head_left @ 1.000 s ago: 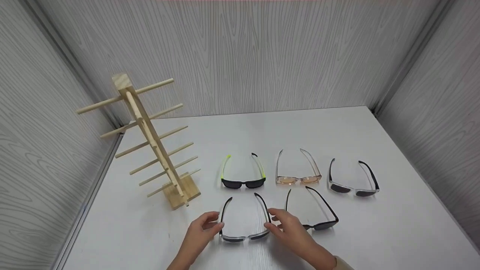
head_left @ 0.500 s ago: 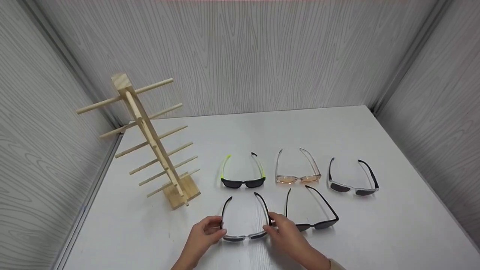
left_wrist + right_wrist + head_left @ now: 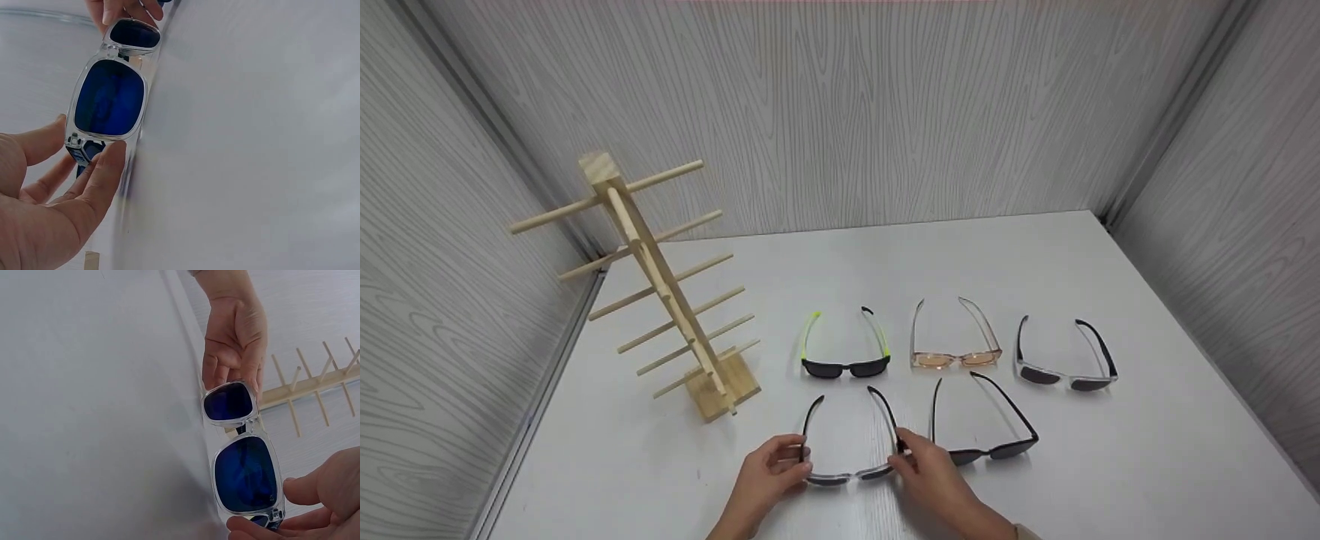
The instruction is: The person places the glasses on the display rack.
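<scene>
Sunglasses with a clear frame, dark temples and blue-looking lenses [image 3: 109, 98] lie unfolded near the front of the table, temples pointing away from me. My left hand [image 3: 765, 476] pinches the left temple close to the hinge, thumb on one side and fingers on the other. At the opposite hinge, my right hand [image 3: 936, 480] holds the right temple between thumb and fingers. The right wrist view shows the right thumb [image 3: 304, 489] at the frame's corner and the fingers on its other side. Both lenses stay uncovered between the hands.
Left of the hands stands a wooden peg rack [image 3: 664, 285] with bare pegs. Behind the hands lie black-and-lime sunglasses [image 3: 846, 368], orange-tinted glasses [image 3: 956, 360] and clear-framed sunglasses [image 3: 1065, 381]. Black sunglasses [image 3: 1011, 450] sit just right of my right hand. Grey panels [image 3: 840, 112] enclose the table.
My left hand has moved right, its fingers going from beside the left temple to gripping it. My right fingers have settled onto the right temple. The sunglasses have barely moved.
</scene>
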Demonstrator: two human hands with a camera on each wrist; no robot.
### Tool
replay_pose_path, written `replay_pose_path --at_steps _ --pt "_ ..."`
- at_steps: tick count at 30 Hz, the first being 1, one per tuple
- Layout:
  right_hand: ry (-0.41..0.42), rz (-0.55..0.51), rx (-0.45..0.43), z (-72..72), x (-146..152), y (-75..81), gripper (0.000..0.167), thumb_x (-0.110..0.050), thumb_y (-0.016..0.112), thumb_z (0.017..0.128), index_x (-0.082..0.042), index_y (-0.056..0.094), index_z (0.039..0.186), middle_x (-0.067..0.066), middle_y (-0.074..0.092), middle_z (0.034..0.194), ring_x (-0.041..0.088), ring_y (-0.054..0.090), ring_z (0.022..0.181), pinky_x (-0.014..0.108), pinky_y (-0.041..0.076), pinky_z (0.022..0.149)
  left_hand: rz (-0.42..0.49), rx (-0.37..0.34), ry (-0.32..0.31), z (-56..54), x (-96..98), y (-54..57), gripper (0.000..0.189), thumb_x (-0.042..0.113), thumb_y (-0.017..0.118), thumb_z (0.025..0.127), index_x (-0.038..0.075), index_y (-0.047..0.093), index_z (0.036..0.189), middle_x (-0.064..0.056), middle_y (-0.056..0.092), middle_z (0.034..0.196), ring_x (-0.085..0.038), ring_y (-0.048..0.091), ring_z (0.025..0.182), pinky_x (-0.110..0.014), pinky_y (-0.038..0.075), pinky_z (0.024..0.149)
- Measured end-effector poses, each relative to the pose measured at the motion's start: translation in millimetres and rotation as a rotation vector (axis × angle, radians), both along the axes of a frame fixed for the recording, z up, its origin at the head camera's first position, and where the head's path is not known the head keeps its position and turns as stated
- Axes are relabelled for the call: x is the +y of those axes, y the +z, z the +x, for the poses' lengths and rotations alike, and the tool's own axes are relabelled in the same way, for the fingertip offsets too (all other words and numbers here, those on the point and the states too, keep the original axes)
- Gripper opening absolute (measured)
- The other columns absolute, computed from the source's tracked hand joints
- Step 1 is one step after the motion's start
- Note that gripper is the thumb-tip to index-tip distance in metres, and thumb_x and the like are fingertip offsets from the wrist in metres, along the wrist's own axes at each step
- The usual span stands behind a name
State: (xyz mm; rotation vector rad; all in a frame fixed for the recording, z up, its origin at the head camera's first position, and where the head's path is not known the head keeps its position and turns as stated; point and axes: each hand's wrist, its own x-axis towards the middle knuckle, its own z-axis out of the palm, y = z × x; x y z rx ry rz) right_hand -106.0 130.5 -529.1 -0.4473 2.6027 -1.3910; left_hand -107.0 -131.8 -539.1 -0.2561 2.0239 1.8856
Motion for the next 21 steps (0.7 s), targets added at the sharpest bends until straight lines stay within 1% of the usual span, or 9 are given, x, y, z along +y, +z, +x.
replay_pose_path --at_steps 3,7,10,14,19,21 --pt "-0.004 -0.025 0.009 0.5 1 -3.0 0.047 -0.015 0.059 0.092 0.014 0.045 0.126 0.020 0.061 0.104 0.024 0.064 0.084 0.033 0.053 0.069 0.010 -0.013 0.000 -0.6 -1.3 -2.0 0.051 0.011 0.073 0.080 0.000 0.052 0.125 -0.014 0.061 0.112 -0.018 0.062 0.092 -0.034 0.053 0.074" --pt "-0.024 -0.039 0.021 0.7 3 -6.7 0.045 -0.017 0.059 0.092 0.010 0.047 0.126 0.016 0.064 0.100 0.022 0.065 0.081 0.032 0.053 0.068 -0.009 -0.019 -0.011 -0.7 -3.6 -3.4 0.051 0.013 0.074 0.079 0.001 0.053 0.125 -0.012 0.062 0.110 -0.017 0.063 0.090 -0.034 0.054 0.072" --pt "-0.038 -0.050 0.006 0.6 3 -8.3 0.045 -0.017 0.060 0.092 0.008 0.048 0.126 0.013 0.064 0.097 0.020 0.064 0.080 0.031 0.052 0.067 -0.028 -0.001 -0.031 -0.3 -5.4 -4.5 0.051 0.012 0.074 0.079 0.002 0.054 0.125 -0.011 0.063 0.108 -0.017 0.063 0.088 -0.034 0.054 0.071" --pt "-0.036 -0.070 -0.027 0.0 2 -9.4 0.046 -0.018 0.060 0.092 0.007 0.047 0.127 0.012 0.064 0.098 0.018 0.064 0.081 0.029 0.052 0.068 -0.036 0.026 -0.047 0.3 -7.6 -6.6 0.052 0.011 0.074 0.079 0.002 0.054 0.126 -0.011 0.063 0.108 -0.017 0.063 0.088 -0.034 0.054 0.070" --pt "-0.009 -0.123 -0.033 -1.3 0 -8.8 0.050 -0.020 0.061 0.091 0.009 0.045 0.129 0.014 0.064 0.100 0.019 0.066 0.083 0.027 0.053 0.069 -0.032 0.049 -0.032 1.4 -10.0 -6.9 0.054 0.012 0.075 0.078 0.001 0.053 0.127 -0.013 0.063 0.111 -0.017 0.064 0.087 -0.034 0.054 0.068" --pt "-0.004 -0.137 -0.027 -2.0 0 -7.6 0.050 -0.020 0.060 0.091 0.009 0.045 0.129 0.014 0.064 0.100 0.021 0.066 0.084 0.027 0.053 0.070 -0.026 0.044 -0.023 1.4 -10.4 -5.7 0.055 0.011 0.074 0.078 0.001 0.052 0.127 -0.013 0.063 0.112 -0.017 0.064 0.085 -0.034 0.055 0.068"
